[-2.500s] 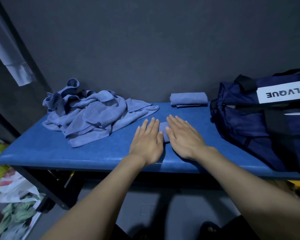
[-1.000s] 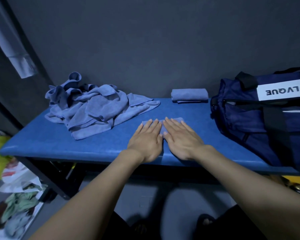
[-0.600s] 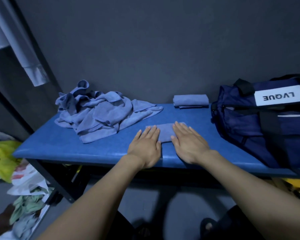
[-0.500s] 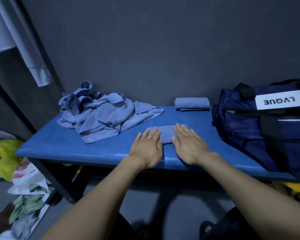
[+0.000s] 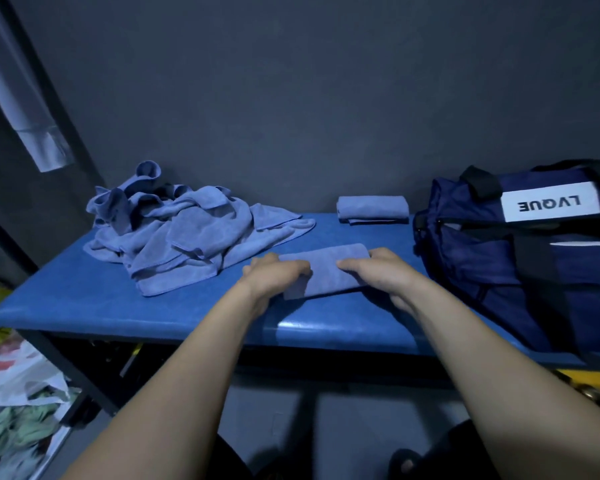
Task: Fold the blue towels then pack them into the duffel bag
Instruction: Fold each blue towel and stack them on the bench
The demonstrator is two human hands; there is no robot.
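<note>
- the long blue padded bench top [image 5: 84, 299] runs along a dark grey wall [image 5: 291, 98]; the room is dim, and crumpled plastic bags and cloth [image 5: 18, 393] lie on the floor at the left.
- the navy fabric duffel bag with a white label [image 5: 520, 258] sits on the right end of the bench, and its zipped mouth looks partly open.
- the loose heap of unfolded blue towels [image 5: 184, 233] fills the back left of the bench.
- a small folded blue towel [image 5: 373, 209] lies by the wall, near the bag.
- the folded blue towel in hand [image 5: 326, 268] lies at the front middle, just beside the heap's edge.
- the left hand [image 5: 274, 275] curls its fingers over the towel's left end; the right hand [image 5: 378, 271] grips the right end likewise.
- to do this well, i judge both ends should lift together, level and lightly squeezed, so the layers stay stacked on the way to the bag or the folded one.
</note>
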